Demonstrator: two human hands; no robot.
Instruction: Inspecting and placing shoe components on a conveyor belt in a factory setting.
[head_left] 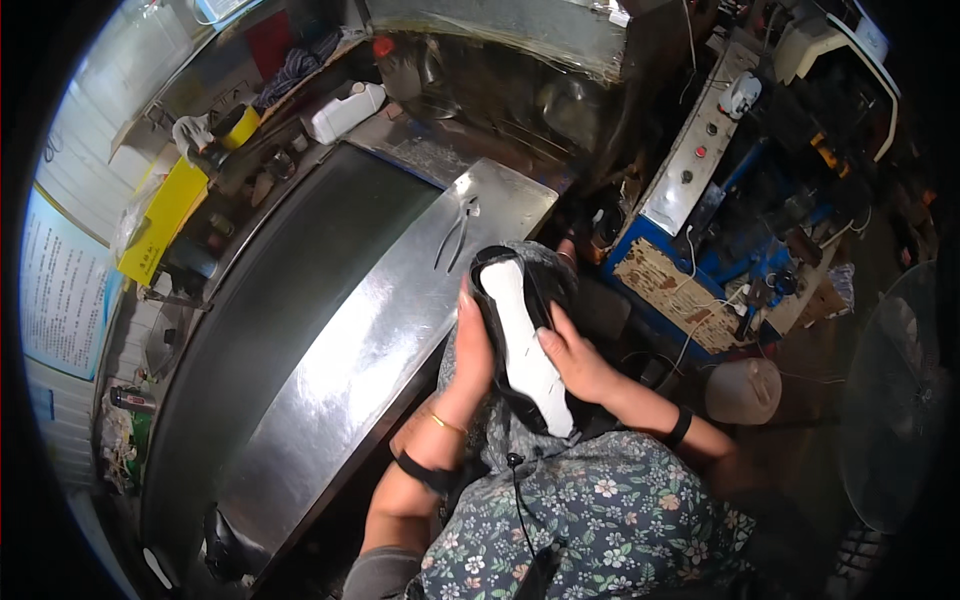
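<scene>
A black shoe upper (492, 385) rests sole-up over my lap, with a long white insole board (520, 335) facing me. My left hand (474, 340) lies along its left side, fingers wrapped round the edge. From the right, my right hand (578, 362) grips the other side, its thumb pressed at the edge of the white board. The undersides of both hands' fingers are hidden by the shoe. On the metal ledge just beyond my left hand lie pincers (458, 235) with their handles apart. A floral apron (600, 510) covers my lap.
A shiny metal ledge (330, 375) runs along a dark conveyor belt (270, 270) on my left. A black shoe (228, 548) sits at its near end. To the right stand a blue machine with a button panel (690, 150), a whitish bucket (743, 390) and a fan guard (895, 400).
</scene>
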